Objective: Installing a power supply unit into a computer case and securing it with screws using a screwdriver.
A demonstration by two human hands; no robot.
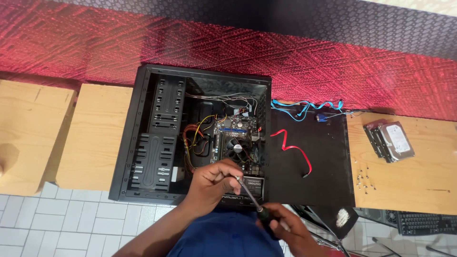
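My right hand (pixel 281 223) grips the screwdriver (pixel 251 200) handle; my left hand (pixel 214 178) pinches its shaft, steadying the tip over the computer case (pixel 143 143).

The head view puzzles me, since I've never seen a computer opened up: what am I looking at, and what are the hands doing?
The camera sits on the person's head, looking down. An open black computer case lies on wooden benches, its circuit board and fan exposed. The right hand holds a screwdriver by its handle; the left hand steadies its shaft inside the case. Beside it lie the black side panel with a red cable, blue cables, loose screws and hard drives.
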